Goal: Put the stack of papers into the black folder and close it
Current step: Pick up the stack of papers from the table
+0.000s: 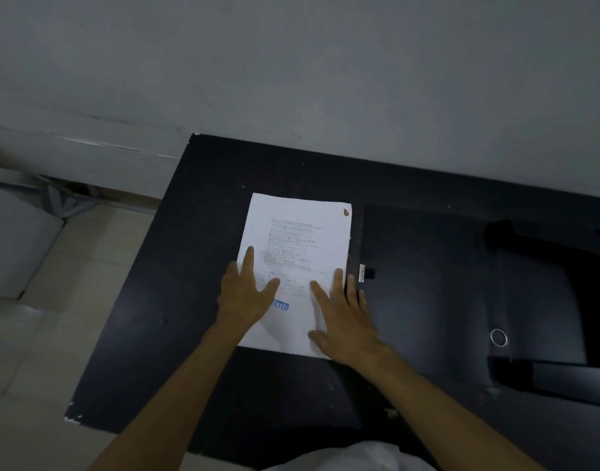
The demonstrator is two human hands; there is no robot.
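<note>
A white stack of papers with printed text and a blue stamp lies flat on the black table. My left hand rests on the stack's lower left part, fingers spread. On the lower right part lies my right hand, fingers spread, two fingers reaching past the paper's right edge. Just to the right of the stack the black folder lies open, with a small metal clasp at its left edge and a metal ring near its spine.
A grey wall runs right behind the table. To the left the table ends over a pale tiled floor, where a grey box stands. Something white shows at the bottom edge.
</note>
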